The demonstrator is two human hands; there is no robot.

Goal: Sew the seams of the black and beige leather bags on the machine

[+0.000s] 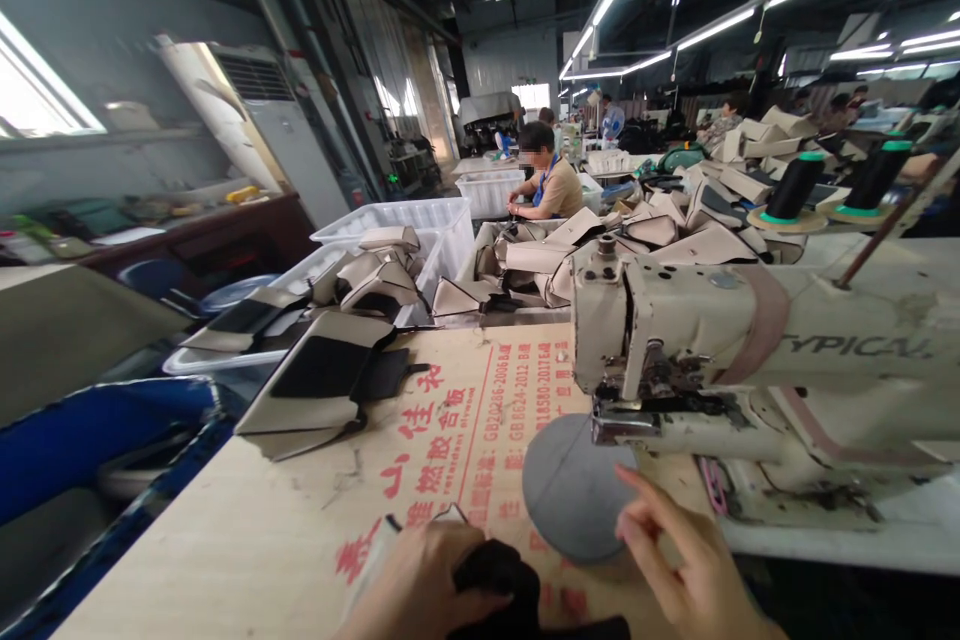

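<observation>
My left hand (424,570) is at the bottom centre, its fingers closed on a sewn piece with black fabric (499,580) and a pale beige panel. Most of that piece lies below the frame or behind the hand. To the right, my right hand (679,555) holds nothing; its index finger stretches toward the sewing machine and the others are loosely bent. Its fingertips are by the edge of a grey round disc (574,490) on the plywood table (240,530). A sewing machine (675,330) with a cylinder arm reaches over the disc's far edge.
A beige and black sewn piece (315,385) lies on the table's left. Behind are white plastic crates (442,255) and a heap of similar pieces (660,230). Black thread cones (796,185) stand at right. A blue-lined container (112,440) is at left. A co-worker (555,185) sits beyond.
</observation>
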